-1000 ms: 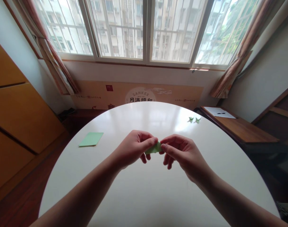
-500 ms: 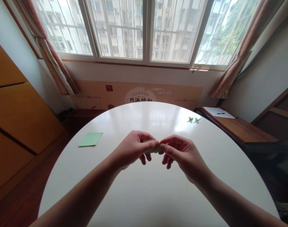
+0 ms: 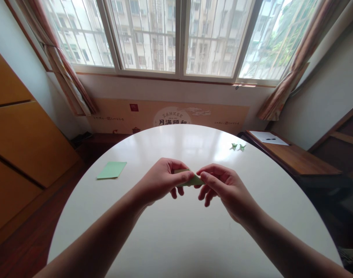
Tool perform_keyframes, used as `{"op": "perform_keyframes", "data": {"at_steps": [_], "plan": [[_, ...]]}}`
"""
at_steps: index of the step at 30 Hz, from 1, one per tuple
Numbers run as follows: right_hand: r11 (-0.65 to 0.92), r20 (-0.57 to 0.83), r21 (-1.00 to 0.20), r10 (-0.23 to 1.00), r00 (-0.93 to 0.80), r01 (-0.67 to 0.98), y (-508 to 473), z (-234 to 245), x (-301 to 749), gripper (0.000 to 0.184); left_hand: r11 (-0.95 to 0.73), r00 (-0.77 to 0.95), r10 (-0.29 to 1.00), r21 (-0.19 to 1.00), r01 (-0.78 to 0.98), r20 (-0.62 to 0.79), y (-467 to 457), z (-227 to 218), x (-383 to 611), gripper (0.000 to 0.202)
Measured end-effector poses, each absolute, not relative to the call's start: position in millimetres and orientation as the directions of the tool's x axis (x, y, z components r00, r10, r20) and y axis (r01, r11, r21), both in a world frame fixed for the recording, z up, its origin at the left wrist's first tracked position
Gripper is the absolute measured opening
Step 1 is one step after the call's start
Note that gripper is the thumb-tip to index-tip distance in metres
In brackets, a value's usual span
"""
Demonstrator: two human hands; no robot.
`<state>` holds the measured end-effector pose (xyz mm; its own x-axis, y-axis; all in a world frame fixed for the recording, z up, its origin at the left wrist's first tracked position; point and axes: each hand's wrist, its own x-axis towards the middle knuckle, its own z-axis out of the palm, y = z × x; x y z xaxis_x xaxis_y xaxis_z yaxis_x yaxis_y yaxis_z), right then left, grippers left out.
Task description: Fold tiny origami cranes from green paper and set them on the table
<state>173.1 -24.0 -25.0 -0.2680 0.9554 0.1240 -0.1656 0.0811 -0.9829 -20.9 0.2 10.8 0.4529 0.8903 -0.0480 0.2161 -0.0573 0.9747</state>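
Above the middle of the white table, a folded piece of green paper [image 3: 197,180] is held between my two hands. My left hand [image 3: 167,177] pinches its left part between thumb and fingers, the thumb lying across the front. With thumb and forefinger, my right hand [image 3: 219,181] grips the paper's right end; its other fingers curl loosely below. Much of the paper is hidden behind the fingers, so its full folded shape cannot be made out.
A stack of square green paper [image 3: 111,170] lies on the round white table [image 3: 176,239] at the left. Two small folded green paper figures [image 3: 238,146] stand at the far right. Beyond the table's right edge is a wooden desk [image 3: 306,154] with a white sheet [image 3: 267,138] and a dark pen.
My right hand's thumb and forefinger have shifted slightly right along the paper. More of the green paper now shows between the two thumbs.
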Motion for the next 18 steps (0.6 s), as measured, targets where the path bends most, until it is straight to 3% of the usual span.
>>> {"op": "perform_keyframes", "data": {"at_steps": [18], "plan": [[0.22, 0.226, -0.974, 0.937, -0.266, -0.053, -22.0, -27.1, 178.1, 0.019, -0.1, 0.469, 0.883, 0.964, 0.245, -0.027, 0.3, 10.5, -22.3, 0.019]]}}
